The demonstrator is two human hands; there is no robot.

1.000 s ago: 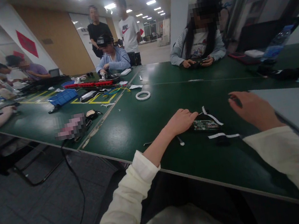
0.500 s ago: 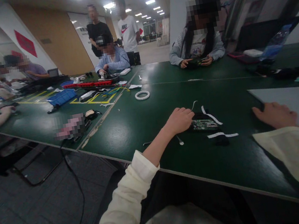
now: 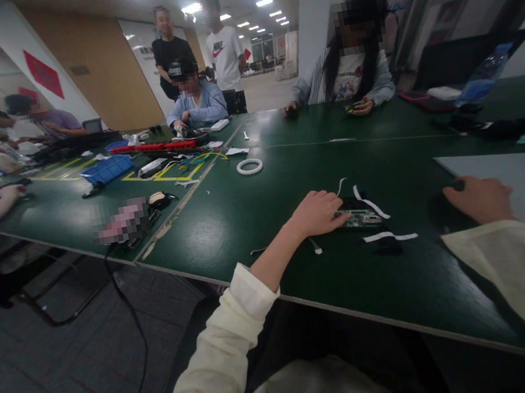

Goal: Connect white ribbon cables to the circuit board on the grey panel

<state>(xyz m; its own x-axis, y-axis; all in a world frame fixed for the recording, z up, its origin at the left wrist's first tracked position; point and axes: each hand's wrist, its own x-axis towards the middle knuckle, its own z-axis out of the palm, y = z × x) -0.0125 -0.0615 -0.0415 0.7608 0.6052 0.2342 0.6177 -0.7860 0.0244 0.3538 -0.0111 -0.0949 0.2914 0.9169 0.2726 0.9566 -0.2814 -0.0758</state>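
Observation:
My left hand (image 3: pixel 319 211) rests on the dark green table (image 3: pixel 255 211), its curled fingers touching the left end of a small green circuit board (image 3: pixel 362 218). White strips (image 3: pixel 373 204) lie beside the board, one more (image 3: pixel 392 237) just in front of it. My right hand (image 3: pixel 481 198) lies to the right, at the near corner of a grey sheet (image 3: pixel 523 177), with its fingers curled over a small dark object (image 3: pixel 458 186) that I cannot make out. Both sleeves are cream-coloured.
A white tape ring (image 3: pixel 250 166) lies further back on the table. A person (image 3: pixel 346 66) sits opposite, others sit along the left table with a blue tray (image 3: pixel 108 170) and red strip (image 3: pixel 152 148). Two people stand behind. A black cable (image 3: pixel 133 327) hangs off the edge.
My right hand moved right and down from above the table to the grey sheet's corner, then closed over a dark object. My left hand shifted slightly onto the board. The person opposite spread their arms.

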